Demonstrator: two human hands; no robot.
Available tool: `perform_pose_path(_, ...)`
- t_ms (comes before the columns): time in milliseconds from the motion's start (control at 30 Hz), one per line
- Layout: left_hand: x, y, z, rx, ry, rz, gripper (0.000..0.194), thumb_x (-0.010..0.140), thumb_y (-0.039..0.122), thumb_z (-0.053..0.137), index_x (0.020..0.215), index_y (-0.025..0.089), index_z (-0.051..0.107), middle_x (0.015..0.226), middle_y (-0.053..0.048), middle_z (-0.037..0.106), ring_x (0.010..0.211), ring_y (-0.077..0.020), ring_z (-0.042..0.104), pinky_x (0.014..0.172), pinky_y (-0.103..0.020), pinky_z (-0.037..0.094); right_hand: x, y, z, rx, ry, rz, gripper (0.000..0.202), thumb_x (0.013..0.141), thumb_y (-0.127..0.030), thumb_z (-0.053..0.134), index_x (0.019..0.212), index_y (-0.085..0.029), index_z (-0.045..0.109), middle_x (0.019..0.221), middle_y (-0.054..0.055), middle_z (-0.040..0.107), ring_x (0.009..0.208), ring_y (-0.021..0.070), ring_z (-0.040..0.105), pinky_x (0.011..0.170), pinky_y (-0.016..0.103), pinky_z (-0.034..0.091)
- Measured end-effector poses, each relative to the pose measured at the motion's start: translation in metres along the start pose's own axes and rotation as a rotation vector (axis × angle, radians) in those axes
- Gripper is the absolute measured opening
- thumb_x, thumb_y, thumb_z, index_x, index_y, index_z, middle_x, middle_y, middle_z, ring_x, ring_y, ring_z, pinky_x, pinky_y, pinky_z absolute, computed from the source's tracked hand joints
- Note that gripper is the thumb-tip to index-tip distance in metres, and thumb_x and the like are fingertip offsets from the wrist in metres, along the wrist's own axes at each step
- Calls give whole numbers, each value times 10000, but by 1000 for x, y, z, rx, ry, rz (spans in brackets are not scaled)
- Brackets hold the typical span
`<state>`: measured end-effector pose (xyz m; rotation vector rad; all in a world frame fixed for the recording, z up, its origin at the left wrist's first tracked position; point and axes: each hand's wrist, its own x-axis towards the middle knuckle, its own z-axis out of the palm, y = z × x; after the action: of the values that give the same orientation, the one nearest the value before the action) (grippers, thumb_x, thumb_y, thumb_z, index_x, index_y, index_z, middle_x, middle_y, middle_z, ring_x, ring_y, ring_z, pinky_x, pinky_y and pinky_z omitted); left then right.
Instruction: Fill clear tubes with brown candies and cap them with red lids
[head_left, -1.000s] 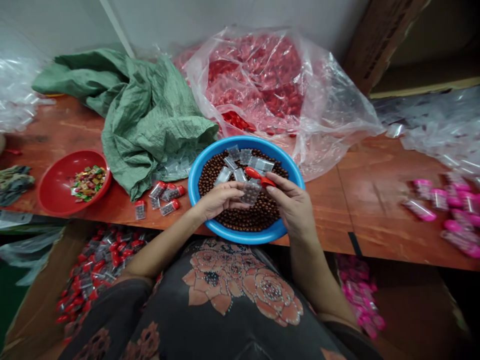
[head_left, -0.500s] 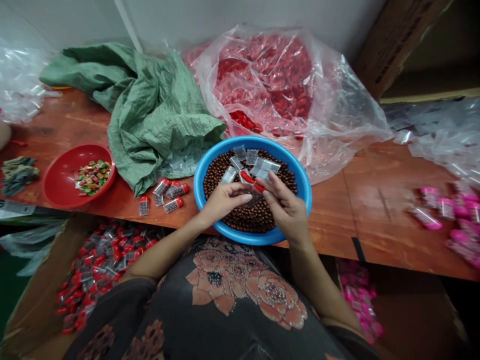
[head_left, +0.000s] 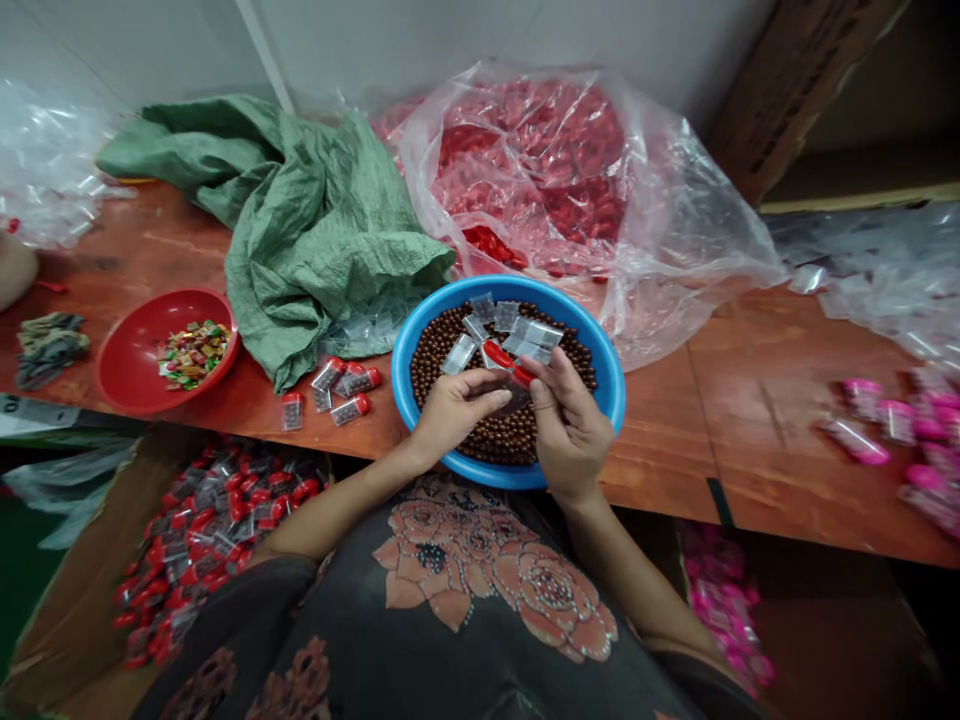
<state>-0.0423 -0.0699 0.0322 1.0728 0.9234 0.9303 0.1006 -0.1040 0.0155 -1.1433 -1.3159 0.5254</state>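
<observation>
Red cap (head_left: pixel 496 354) noted above the blue basin (head_left: pixel 406 400), long axis slanting from far left to near right, its near end pinched by the closer right hand (head_left: pixel 576 435); the left hand's (head_left: pixel 448 412) nearly closed fingers apparently grip a clear case.

Balls in basin (head_left: pixel 403 400), bag (head_left: pixel 675 230) behind, bowl (head_left: pixel 124 375) left

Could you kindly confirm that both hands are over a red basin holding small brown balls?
Not quite: the head view shows the basin is blue, not red. The left hand and right hand are indeed over it, and it holds small brown balls.
</observation>
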Motion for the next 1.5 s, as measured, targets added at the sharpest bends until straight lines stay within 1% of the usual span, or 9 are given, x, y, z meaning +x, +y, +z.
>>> perform_pose_path(233, -3, 1, 4, -44, 1, -53, 332, 752, 292, 766, 1060, 168, 758, 1051, -83, 769, 914, -182, 717, 917, -381, 570, 1, -7, 3, 66, 42, 158, 465, 959, -216, 542, 1408, -335, 520, 1215, 4, 728, 1127, 192, 698, 1011, 476, 586)
perform_pose_path(367, -4, 0, 5, -73, 3, -74, 325, 753, 278, 767, 1057, 163, 758, 1040, -85, 771, 909, -180, 716, 920, -380, 568, -6, -3, 3, -76, 43, 33, 516, 966, -214, 524, 1458, -354, 459, 1275, 12, 698, 1154, 211, 685, 1021, 496, 579)
perform_pose_path(500, -5, -3, 3, -151, -14, -98, 329, 749, 282, 778, 1051, 156, 751, 973, -77, 777, 873, -175, 718, 895, -389, 576, -6, 2, -4, -203, -48, -72, 591, 969, -199, 516, 1518, -362, 365, 1351, 25, 651, 1206, 218, 654, 1072, 482, 539)
perform_pose_path(667, -4, 0, 0, -112, 0, -68, 337, 757, 307, 769, 1059, 157, 750, 980, -79, 774, 844, -175, 714, 840, -362, 586, 9, 2, -19, -244, -289, -23, 565, 900, -306, 660, 1437, -330, 484, 1397, 59, 607, 1268, 251, 603, 1083, 501, 509)
perform_pose_path(833, -2, 3, 1, -65, 36, -12, 286, 753, 265, 765, 1020, 163, 756, 1008, -74, 772, 915, -175, 709, 932, -368, 554, 18, 8, -24, -380, -421, -165, 797, 764, -390, 799, 1451, -234, 426, 1341, 153, 609, 1243, 303, 600, 1032, 532, 523)
perform_pose_path(1067, -2, -1, 2, -79, 56, -11, 264, 740, 278, 768, 975, 167, 725, 972, -62, 761, 906, -173, 703, 914, -358, 550, 23, 16, -24, -430, -429, -228, 676, 768, -379, 782, 1357, -232, 484, 1233, 128, 668, 1119, 278, 667, 932, 466, 567)
perform_pose_path(1167, 0, 0, 2, -100, -21, -39, 333, 754, 360, 769, 1009, 157, 700, 971, -73, 754, 937, -183, 699, 928, -355, 538, 21, 14, -22, -443, -414, -238, 656, 780, -379, 766, 1356, -240, 486, 1221, 121, 679, 1108, 281, 668, 926, 475, 554)
perform_pose_path(1300, 3, 0, 6, -129, -157, -144, 619, 811, 721, 579, 917, 122, 693, 831, -117, 735, 828, -220, 709, 757, -335, 568, 19, 9, -16, -466, -436, -275, 693, 765, -393, 770, 1367, -249, 459, 1273, 121, 657, 1133, 300, 642, 945, 503, 518)
perform_pose_path(1500, 6, -13, 14, -59, 41, -158, 717, 838, 808, 417, 789, 140, 673, 651, -86, 675, 636, -184, 663, 521, -269, 492, 21, 7, -12, -633, -406, -455, 641, 803, -455, 697, 1343, -192, 474, 1276, 174, 623, 1174, 336, 587, 964, 500, 472)
